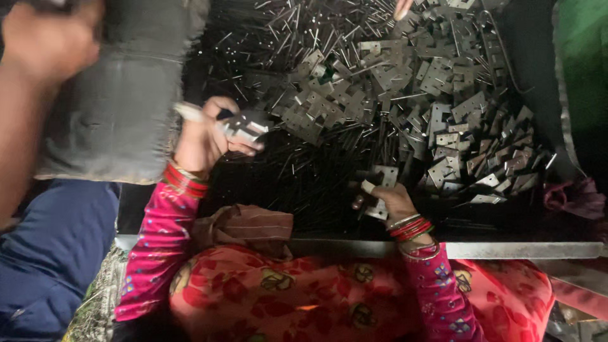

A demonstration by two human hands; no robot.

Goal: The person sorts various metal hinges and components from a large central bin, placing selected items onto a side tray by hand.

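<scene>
Head view, looking straight down: my left hand is closed around a small hinge of grey metal, thumb and fingers pinching its leaves at the near-left edge of the dark work surface, while my right hand grips a second hinge leaf low against the surface, just above the metal rail that runs across the front. Both wrists carry red bangles over pink patterned sleeves. Beyond my hands, a heap of loose hinge plates spreads over the right half of the surface, and a scatter of thin steel pins lies across the upper left, some of them mixed in under the plates. At the far left another person's arm, blurred, rests by a grey sack; a fingertip of someone else shows at the top edge.

As I judge it, the work in hand is joining two leaves. Done well, that means I square the knuckles of the two pieces against each other before anything is pushed through, keep the left grip firm but off the barrel so the bore remains open, and pick one straight pin rather than raking through the pile. The blur hides whether a pin already sits in the left piece; I cannot tell.
</scene>
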